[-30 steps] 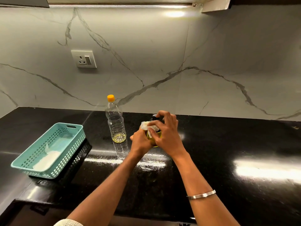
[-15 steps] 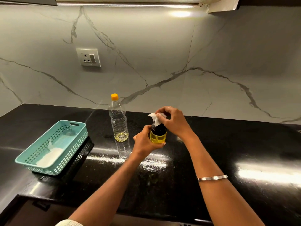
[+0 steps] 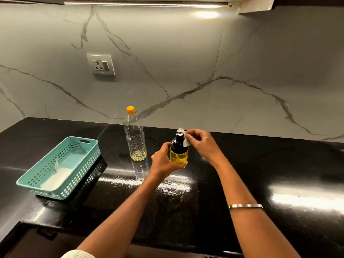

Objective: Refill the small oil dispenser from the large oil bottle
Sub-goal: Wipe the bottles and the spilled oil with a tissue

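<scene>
The small oil dispenser (image 3: pixel 179 154) has a black top and a clear body full of yellow oil. My left hand (image 3: pixel 162 162) grips its body from the left, a little above the black counter (image 3: pixel 242 174). My right hand (image 3: pixel 202 143) pinches a small white tissue (image 3: pixel 183 137) against the right side of the dispenser's black neck. The large oil bottle (image 3: pixel 135 138) stands upright just left of the dispenser, clear plastic with an orange cap on and only a thin layer of oil at its base.
A teal plastic basket (image 3: pixel 61 167) with white tissue inside sits at the left of the counter. A wall socket (image 3: pixel 101 64) is on the marble backsplash behind. The counter's front edge runs close to my forearms.
My right hand has lifted off the dispenser's body and carried the tissue up to its black top and neck. My left hand keeps its grip on the dispenser.
</scene>
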The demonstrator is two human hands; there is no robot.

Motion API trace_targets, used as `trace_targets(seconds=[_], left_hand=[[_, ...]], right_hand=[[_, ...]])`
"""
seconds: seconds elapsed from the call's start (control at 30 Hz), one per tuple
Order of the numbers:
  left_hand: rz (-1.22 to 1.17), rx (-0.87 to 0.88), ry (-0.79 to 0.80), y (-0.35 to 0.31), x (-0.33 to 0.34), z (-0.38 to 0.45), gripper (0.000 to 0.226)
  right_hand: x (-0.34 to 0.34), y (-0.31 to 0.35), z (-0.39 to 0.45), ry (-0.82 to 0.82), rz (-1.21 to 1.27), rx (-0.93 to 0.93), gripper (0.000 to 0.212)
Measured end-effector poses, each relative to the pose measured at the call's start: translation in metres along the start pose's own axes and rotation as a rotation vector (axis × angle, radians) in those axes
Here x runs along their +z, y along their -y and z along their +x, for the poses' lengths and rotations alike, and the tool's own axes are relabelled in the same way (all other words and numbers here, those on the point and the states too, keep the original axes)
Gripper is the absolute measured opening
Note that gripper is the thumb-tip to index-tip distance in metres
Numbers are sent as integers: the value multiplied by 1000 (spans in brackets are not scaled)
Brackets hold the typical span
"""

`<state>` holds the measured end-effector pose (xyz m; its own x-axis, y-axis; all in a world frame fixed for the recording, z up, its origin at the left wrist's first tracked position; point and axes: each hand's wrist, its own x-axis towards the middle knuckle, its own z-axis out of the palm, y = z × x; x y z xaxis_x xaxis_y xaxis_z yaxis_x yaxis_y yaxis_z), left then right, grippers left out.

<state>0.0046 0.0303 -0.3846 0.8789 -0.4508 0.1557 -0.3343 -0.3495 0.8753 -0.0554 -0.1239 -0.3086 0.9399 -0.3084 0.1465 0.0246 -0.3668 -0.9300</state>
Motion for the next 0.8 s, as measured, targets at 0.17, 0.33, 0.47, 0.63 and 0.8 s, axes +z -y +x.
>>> trace_targets(seconds=[0.17, 0.33, 0.47, 0.63, 0.8], left_hand=[[-10, -54, -72, -1, 3, 2, 75], [12, -66, -85, -8, 2, 0, 70], [118, -38, -84, -6, 4, -1, 53], [172, 26, -51, -9, 6, -4, 27], [85, 27, -53, -8, 4, -3, 42]], right_hand=[[13, -11, -13, -174, -147, -162, 9], [31, -12, -28, -156, -343, -345, 12], [45, -5, -28, -209, -682, -462, 16], [51, 6, -20, -212, -885, -597, 10], [42, 18, -7, -134, -973, -644, 10]])
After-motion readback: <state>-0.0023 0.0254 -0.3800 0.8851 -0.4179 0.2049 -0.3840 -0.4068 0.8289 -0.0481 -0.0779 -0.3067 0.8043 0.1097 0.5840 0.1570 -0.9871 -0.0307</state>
